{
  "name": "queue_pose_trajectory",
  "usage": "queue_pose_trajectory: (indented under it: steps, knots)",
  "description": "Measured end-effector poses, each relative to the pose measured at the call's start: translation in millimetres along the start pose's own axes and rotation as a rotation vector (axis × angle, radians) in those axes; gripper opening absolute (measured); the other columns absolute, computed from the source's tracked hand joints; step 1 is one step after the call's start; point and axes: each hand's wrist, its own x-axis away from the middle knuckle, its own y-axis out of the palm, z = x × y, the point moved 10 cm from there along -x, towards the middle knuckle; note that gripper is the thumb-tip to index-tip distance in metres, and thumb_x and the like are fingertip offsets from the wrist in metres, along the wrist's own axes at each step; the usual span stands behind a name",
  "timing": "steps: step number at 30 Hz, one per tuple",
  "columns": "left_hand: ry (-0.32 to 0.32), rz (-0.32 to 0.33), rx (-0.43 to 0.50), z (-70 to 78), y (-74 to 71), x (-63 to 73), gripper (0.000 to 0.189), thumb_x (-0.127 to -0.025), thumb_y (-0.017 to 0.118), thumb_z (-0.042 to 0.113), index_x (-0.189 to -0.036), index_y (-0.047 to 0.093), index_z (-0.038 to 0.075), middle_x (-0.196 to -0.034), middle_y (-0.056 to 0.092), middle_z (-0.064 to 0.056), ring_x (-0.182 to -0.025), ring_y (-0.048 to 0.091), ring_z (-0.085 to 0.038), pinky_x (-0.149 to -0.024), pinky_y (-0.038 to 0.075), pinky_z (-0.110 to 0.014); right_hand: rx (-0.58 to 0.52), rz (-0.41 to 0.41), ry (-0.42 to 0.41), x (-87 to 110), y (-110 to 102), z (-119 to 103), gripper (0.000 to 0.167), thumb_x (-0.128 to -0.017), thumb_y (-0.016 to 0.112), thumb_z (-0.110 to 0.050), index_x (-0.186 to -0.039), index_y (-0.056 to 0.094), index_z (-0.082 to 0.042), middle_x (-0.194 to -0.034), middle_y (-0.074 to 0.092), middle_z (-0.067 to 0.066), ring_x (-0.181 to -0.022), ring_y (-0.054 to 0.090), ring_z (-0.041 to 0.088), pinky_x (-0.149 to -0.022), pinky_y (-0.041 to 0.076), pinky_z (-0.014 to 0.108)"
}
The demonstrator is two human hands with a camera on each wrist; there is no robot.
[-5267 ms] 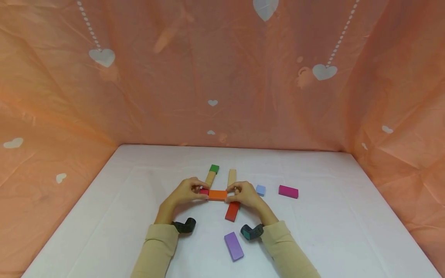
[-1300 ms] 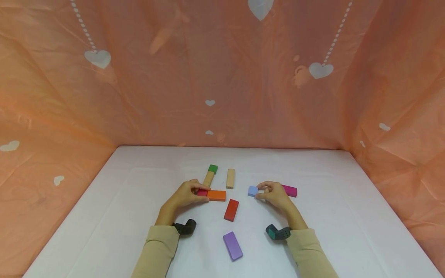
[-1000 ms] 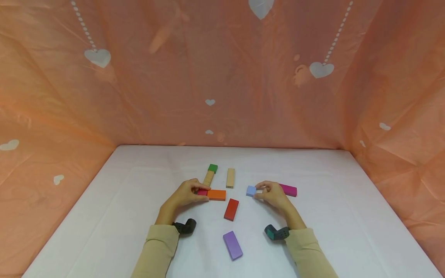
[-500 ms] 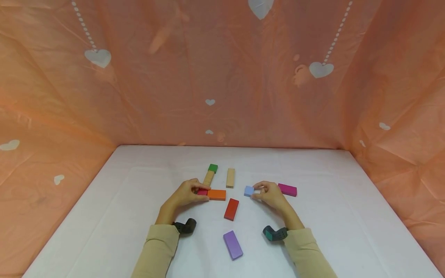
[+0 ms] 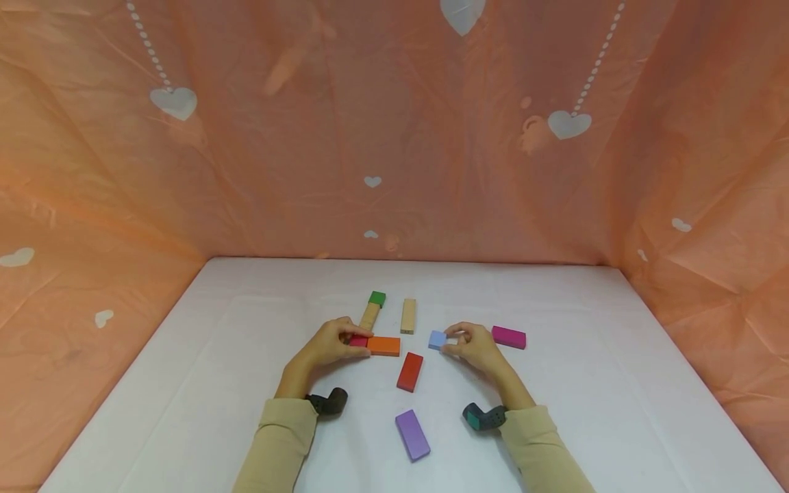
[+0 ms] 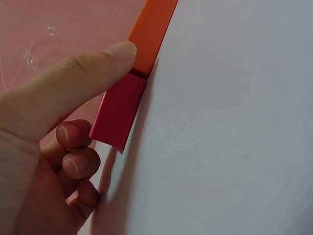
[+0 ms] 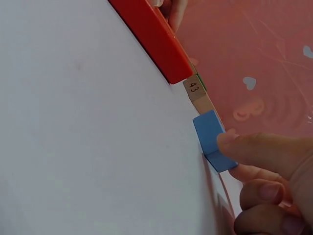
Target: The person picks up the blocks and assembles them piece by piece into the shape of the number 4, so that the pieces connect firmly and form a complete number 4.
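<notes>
White table (image 5: 185, 418), blocks mid-surface. Left hand (image 5: 329, 341) and right hand (image 5: 476, 347), each gripping one small block. Orange block (image 5: 384, 346) meets the left hand's crimson block (image 6: 119, 111) end to end; left wrist view alone shows the thumb crossing their seam. Bare-wood block (image 5: 409, 316): "43" legible only from right wrist. Light-blue block (image 5: 437, 339) pinched in right hand, nearby.

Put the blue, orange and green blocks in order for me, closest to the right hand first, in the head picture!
1. Blue block: pinched in the right hand.
2. Orange block: left of the blue one, by the left hand.
3. Green block: off to the left too, but farther back.
</notes>
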Motion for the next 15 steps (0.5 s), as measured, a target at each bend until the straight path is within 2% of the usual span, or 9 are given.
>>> queue_pose_trajectory:
  steps: [5, 15]
  knots:
    - [0.012, -0.003, 0.003, -0.1, 0.4, 0.4, 0.032, -0.075, 0.082, 0.016, -0.103, 0.075, 0.004, -0.076, 0.053, -0.009, -0.071, 0.04, -0.009, -0.061, 0.032, -0.017, -0.003, 0.005, 0.002, 0.6, 1.4, -1.5, 0.032, -0.081, 0.073, -0.008, -0.109, 0.065, 0.003, -0.055, 0.038, -0.005, -0.055, 0.035, 0.009, -0.053, 0.029, 0.02]
    - [-0.016, 0.0, 0.005, 0.1, -0.2, 0.9, 0.033, -0.074, 0.083, 0.016, -0.104, 0.075, 0.004, -0.075, 0.051, -0.009, -0.071, 0.04, -0.011, -0.062, 0.031, -0.018, 0.006, 0.014, -0.008, 1.5, 2.7, -2.8, 0.031, -0.081, 0.073, -0.008, -0.109, 0.066, 0.003, -0.055, 0.038, -0.005, -0.055, 0.035, 0.01, -0.052, 0.028, 0.02]
